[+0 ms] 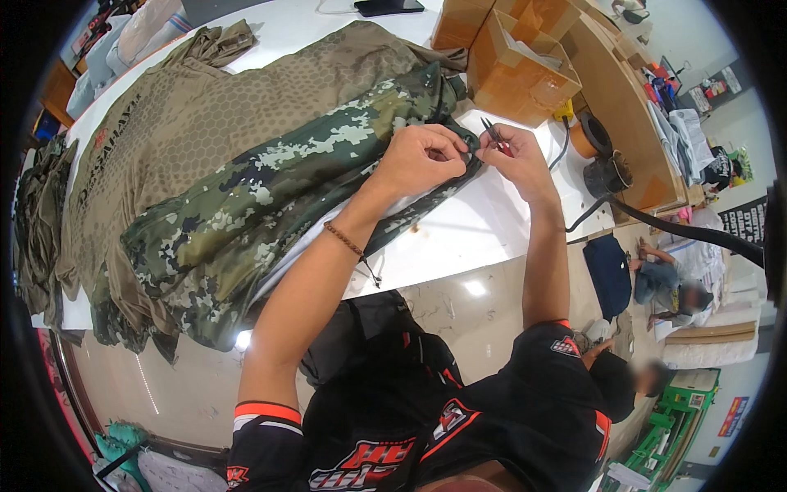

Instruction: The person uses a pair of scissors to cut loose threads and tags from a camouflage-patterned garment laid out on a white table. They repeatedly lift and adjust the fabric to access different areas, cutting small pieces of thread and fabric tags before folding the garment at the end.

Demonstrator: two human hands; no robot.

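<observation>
A green digital-camouflage garment (270, 178) lies bunched across the white table (467, 215), with a white lining showing along its near side. My left hand (424, 154) pinches the dark edge at the garment's right end. Close beside it, my right hand (516, 157) holds thread snips (499, 138) with red handles, blades pointing up and away from me. Its thumb and index fingertips meet at that same dark edge. Whether they grip cloth or a thread is too small to tell. Underneath and beyond is a brown shirt (246, 98) with a hexagon print and writing.
Cardboard boxes (522, 74) stand at the table's far right, near an orange-and-black spool (591, 135). A black cable (676, 224) runs off to the right. A phone (388, 6) lies at the back. Two people (667, 289) sit on the floor at right.
</observation>
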